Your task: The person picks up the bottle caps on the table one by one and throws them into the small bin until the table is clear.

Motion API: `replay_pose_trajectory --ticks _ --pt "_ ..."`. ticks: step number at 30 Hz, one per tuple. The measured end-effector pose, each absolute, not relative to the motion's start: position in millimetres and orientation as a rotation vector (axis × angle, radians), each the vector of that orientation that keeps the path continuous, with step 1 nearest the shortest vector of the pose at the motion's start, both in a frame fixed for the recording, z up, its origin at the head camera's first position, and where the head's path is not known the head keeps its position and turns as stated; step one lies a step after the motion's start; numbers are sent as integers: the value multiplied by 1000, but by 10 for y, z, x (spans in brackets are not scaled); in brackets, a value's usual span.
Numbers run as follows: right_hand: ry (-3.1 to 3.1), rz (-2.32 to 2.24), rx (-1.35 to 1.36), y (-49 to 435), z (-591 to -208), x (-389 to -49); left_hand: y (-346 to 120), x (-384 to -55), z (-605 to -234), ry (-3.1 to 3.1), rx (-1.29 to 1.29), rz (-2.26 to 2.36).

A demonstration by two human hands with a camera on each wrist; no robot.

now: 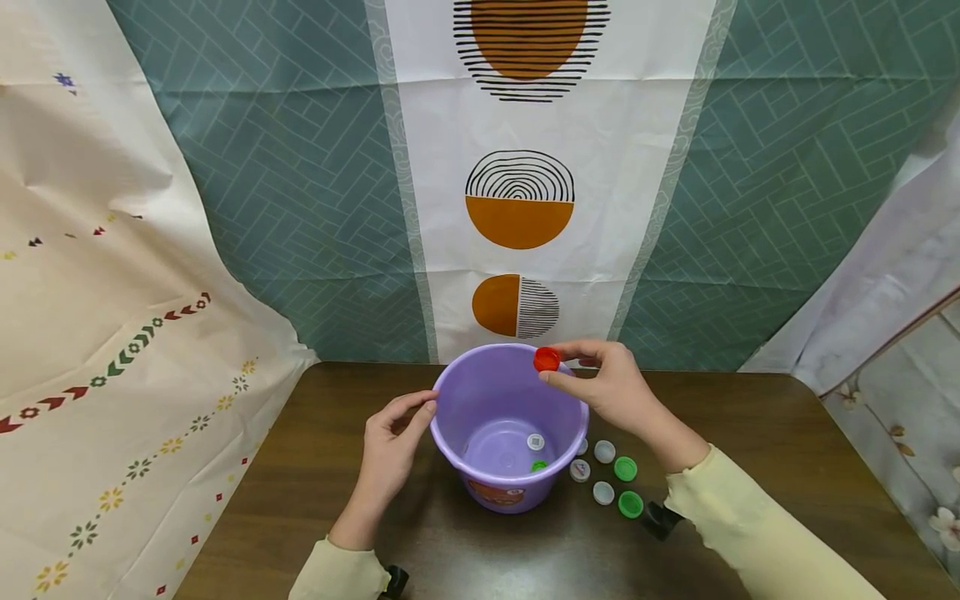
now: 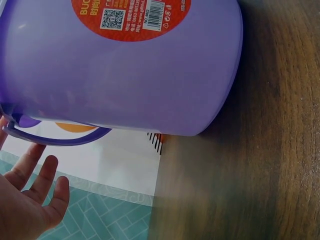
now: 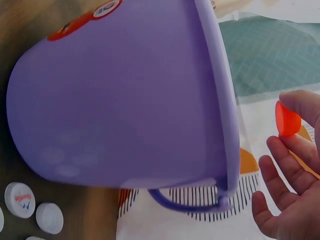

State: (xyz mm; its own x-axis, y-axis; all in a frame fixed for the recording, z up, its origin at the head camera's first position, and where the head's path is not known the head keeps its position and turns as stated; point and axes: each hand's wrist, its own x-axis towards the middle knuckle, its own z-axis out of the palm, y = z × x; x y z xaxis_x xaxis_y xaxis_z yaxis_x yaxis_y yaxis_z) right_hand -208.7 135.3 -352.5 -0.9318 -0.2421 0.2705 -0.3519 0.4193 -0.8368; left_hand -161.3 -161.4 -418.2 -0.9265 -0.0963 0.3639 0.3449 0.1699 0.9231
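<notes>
A purple bucket [image 1: 510, 417] stands upright on the table, with a white bottle cap [image 1: 536, 442] and a green bottle cap [image 1: 539, 466] lying inside at the bottom. My left hand [image 1: 392, 439] is at the bucket's left rim, pinching it between thumb and index finger; its other fingers are loosely bent in the left wrist view. Above the right side of the rim, my right hand [image 1: 603, 385] pinches a red bottle cap [image 1: 547, 359] between thumb and index finger. The remaining fingers of that hand are spread in the right wrist view.
Several white caps [image 1: 603, 492] and two green caps [image 1: 626, 468] lie on the wooden table [image 1: 300, 500] to the bucket's right. The bucket's handle [image 2: 65, 140] hangs on its far side. A patterned cloth [image 1: 517, 125] hangs behind the table.
</notes>
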Motion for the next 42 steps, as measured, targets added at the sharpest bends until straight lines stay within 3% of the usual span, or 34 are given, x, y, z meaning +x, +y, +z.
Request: replay_pose_trajectory --ticks 21,42 --pt "-2521 1560 701 1077 -3540 -2115 -1602 -1641 -4189 -2110 -247 -1809" --pt "-2525 1549 688 1044 -3576 -2108 -1608 -1638 -4191 -2123 -235 -1792"
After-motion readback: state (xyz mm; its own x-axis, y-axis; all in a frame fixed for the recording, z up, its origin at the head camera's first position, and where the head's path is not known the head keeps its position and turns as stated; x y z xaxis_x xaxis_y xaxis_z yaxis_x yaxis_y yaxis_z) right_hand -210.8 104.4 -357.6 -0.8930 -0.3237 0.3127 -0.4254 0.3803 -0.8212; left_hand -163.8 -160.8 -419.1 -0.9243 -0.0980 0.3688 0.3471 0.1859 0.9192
